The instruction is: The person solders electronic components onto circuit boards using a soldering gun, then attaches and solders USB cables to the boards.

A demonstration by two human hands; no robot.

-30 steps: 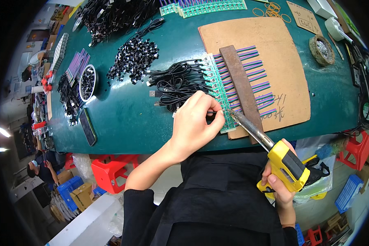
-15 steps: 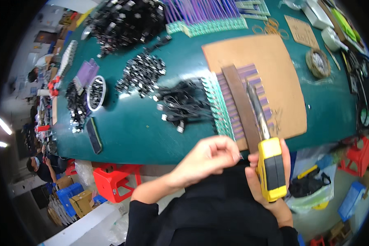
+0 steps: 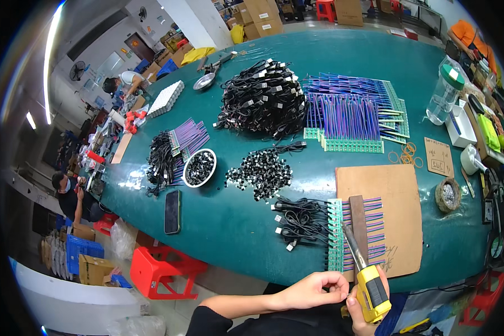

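My right hand (image 3: 355,311) grips a yellow-and-black soldering gun (image 3: 375,292), its metal barrel slanting up and left over a brown bar. Close beside it, my left hand (image 3: 315,289) is closed in a pinch, fingertips near the right hand; what they hold is too small to make out. The gun's tip lies near a strip of green circuit boards (image 3: 335,232) on a cardboard sheet (image 3: 404,207). Black USB cables (image 3: 303,219) run from the strip's left side, and purple-blue wires run from its right, under the brown bar (image 3: 358,221).
Left of the cardboard are a pile of small black-and-silver connectors (image 3: 260,172), a white bowl (image 3: 213,162) of similar parts and a phone (image 3: 172,211). Farther back lie a cable heap (image 3: 260,101) and wired boards (image 3: 350,117). A tin (image 3: 448,194) stands right; red stool (image 3: 157,269) lower left.
The view has swung upward, so the far table and room now show and the work sits lower. Both hands stay close together, the right one still holding the soldering gun.
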